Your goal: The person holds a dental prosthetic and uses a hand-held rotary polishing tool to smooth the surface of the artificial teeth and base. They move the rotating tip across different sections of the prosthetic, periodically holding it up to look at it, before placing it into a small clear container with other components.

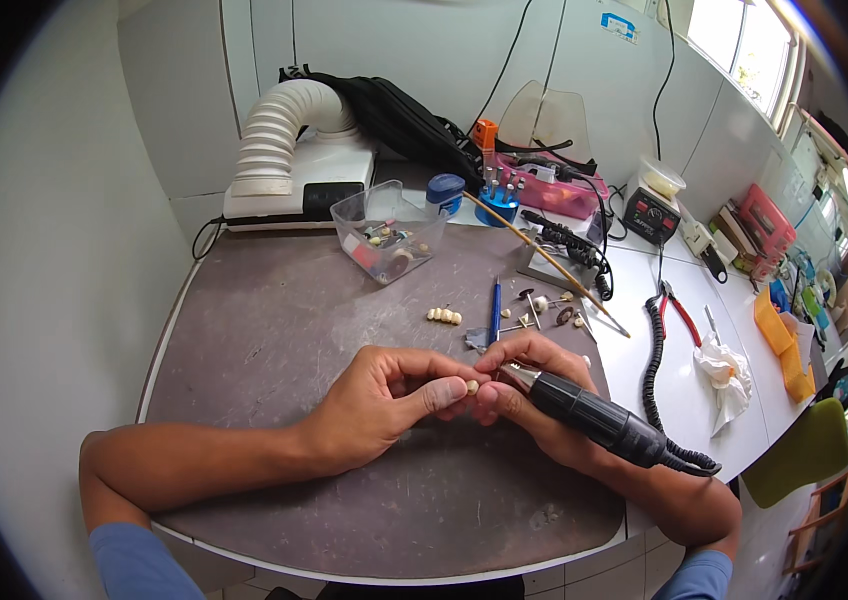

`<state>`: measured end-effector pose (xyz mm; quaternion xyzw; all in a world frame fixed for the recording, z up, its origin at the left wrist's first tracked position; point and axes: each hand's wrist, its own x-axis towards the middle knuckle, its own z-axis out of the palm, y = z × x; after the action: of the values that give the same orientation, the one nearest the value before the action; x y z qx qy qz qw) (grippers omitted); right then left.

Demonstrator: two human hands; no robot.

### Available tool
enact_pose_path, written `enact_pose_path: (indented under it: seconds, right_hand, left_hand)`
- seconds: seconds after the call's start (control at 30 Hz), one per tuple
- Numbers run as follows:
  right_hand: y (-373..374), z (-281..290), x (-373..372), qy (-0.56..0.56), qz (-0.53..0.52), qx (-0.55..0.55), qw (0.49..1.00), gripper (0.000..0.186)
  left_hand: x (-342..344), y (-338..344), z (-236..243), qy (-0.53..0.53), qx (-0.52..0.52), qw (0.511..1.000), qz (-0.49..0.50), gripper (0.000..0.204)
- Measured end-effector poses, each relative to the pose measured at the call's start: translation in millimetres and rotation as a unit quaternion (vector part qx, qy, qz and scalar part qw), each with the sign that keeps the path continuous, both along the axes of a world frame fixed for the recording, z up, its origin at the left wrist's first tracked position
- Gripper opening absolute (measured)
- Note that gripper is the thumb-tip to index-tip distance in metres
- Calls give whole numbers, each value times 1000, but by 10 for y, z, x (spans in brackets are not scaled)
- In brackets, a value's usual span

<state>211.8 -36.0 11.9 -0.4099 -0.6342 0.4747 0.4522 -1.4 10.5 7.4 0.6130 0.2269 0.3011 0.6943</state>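
Between the thumb and fingers of my left hand is a small cream dental crown. My right hand is closed around the metal front end of a black rotary handpiece, whose body slants back over my right wrist. Both hands meet over the desk mat, fingertips close together at the crown. The handpiece's tip is hidden by my fingers. Just beyond them lie a joined row of tooth-coloured crowns and a blue pen-like tool.
Several grinding discs and burs lie beyond my right hand. A clear plastic box of small parts stands farther back, near a white extractor with a hose. Right of the mat are a coiled cord, red-handled pliers and crumpled tissue.
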Motion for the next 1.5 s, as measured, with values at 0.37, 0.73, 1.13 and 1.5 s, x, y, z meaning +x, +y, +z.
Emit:
enact_pose_path:
  seconds: [0.37,0.73,1.13,1.5]
  right_hand:
    - [-14,-5,-3,-43,-12,40,998,32]
    - [-24,-18,11,-65,-40,76,994,41]
    - [-34,75,141,-175,-58,347,919,34]
    - [30,-65,109,-97,-42,394,913,26]
  left_hand:
    - [7,-22,-29,-25,-7,999,29,14]
    - [-4,-22,-2,6,-8,1000,6,21]
    - [-9,4,8,-10,-45,999,20,21]
    - [-13,15,0,1,-54,998,9,21]
